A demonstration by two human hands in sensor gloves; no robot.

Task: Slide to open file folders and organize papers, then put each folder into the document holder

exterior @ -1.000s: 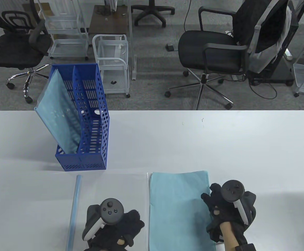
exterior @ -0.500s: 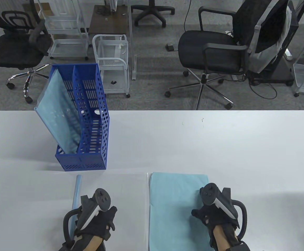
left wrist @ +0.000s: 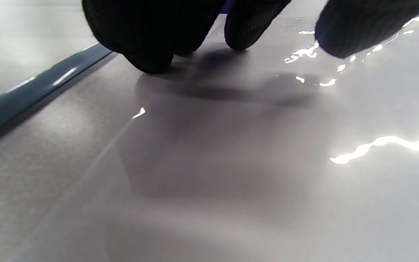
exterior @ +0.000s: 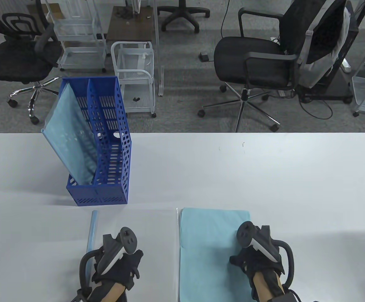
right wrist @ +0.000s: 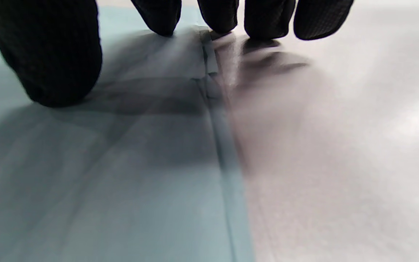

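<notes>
A stack of light-blue papers (exterior: 210, 245) lies flat at the table's near edge. My right hand (exterior: 255, 261) rests on its right edge; the thumb (right wrist: 53, 54) lies on the paper (right wrist: 104, 182) and the fingertips (right wrist: 224, 18) touch down along the edge. Left of the stack lies a glossy clear folder cover (exterior: 151, 232), and my left hand (exterior: 119, 262) presses its fingertips (left wrist: 151, 54) onto that cover (left wrist: 213, 163). A loose blue slide bar (exterior: 92, 229) lies just left of that hand, also seen in the left wrist view (left wrist: 20, 98). The blue document holder (exterior: 113, 151) stands at the back left.
One filled folder (exterior: 70, 138) leans in the holder's left slot; the right slot shows nothing inside. Bare white table (exterior: 248, 173) stretches behind and to the right of the papers. Office chairs and wire carts stand on the floor beyond the far edge.
Both hands have turned and dropped to the table: the left moved left towards the slide bar, the right moved left onto the paper's right edge. The paper stack has settled flatter.
</notes>
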